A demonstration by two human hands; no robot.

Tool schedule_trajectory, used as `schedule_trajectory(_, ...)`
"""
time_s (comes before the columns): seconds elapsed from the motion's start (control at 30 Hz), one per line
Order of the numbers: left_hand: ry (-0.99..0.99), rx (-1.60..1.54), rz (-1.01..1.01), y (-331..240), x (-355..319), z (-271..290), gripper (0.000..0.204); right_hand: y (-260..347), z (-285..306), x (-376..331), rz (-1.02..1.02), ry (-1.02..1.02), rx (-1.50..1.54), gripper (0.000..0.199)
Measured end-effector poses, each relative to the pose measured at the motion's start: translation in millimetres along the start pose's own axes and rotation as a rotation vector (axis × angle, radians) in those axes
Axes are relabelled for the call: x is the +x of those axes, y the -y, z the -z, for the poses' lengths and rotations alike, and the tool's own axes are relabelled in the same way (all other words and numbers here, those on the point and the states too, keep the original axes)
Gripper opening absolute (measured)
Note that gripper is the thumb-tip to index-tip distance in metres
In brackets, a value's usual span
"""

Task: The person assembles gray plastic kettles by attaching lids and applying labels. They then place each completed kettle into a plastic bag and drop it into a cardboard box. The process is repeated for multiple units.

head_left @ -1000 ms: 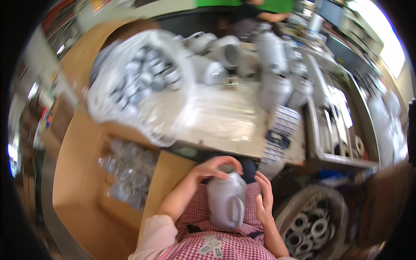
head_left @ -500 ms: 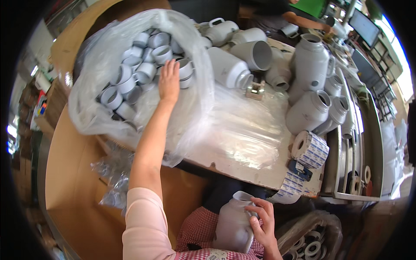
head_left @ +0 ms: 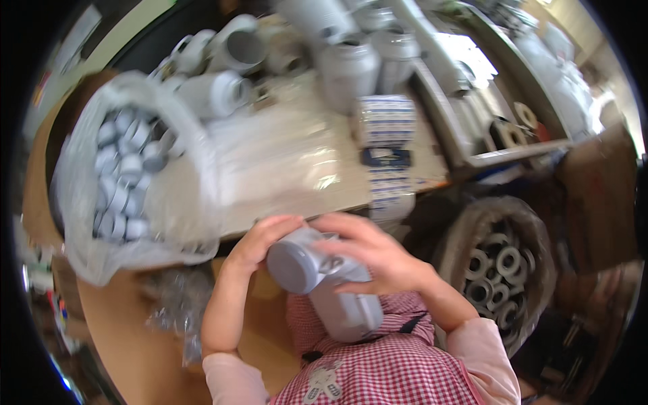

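A grey jug [head_left: 347, 314] with a side handle stands tilted on my lap, against the checked apron. Over its top is a grey cup [head_left: 293, 265], round end facing left. My left hand [head_left: 262, 237] curls around the far side of this cup and holds it. My right hand [head_left: 371, 251] is close beside the cup and the jug's top, its fingers smeared by motion, so their grip is unclear. At the left, a clear plastic bag [head_left: 196, 202] holds several more grey cups [head_left: 131, 165].
Several grey jugs [head_left: 347, 71] occupy the far side of the table. A label roll [head_left: 386, 118] sits at its right front, strip hanging over the edge. A metal tray [head_left: 486, 158] is beyond. At lower right, a lined container [head_left: 449, 250] holds grey rings [head_left: 507, 260].
My left hand has come back from the bag to the jug with a grey cup. My right hand has shifted up beside the cup. The view has turned to the right.
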State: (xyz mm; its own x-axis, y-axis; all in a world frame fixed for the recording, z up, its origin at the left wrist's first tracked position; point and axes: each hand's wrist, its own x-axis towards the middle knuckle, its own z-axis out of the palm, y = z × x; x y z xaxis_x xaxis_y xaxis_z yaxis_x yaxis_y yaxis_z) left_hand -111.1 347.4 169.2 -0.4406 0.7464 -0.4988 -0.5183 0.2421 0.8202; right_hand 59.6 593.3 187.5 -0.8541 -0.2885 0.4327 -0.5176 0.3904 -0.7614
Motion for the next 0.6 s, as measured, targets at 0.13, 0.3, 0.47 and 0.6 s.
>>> schedule_trajectory(0.13, 0.115, 0.426, -0.245, 13, 13, -30, 0.045, 16, -7, 0, 0.183, -0.029, 0.058, 0.091)
schedule_trajectory(0.3, -0.098, -0.008, -0.623, 12, -14, -112, 0.043, 38, -23, -10, -0.012, -0.347, -0.034, 0.096)
schedule_trajectory(0.47, -0.371, -0.033, -0.686, 26, 11, -105, 0.081, -1, -40, 2, -0.061, -0.438, 0.225, 0.094)
schedule_trajectory(0.6, -0.365, 0.190, -0.735, 51, 39, -49, 0.053, -57, -38, 10, -0.265, -0.310, 0.609, 0.068)
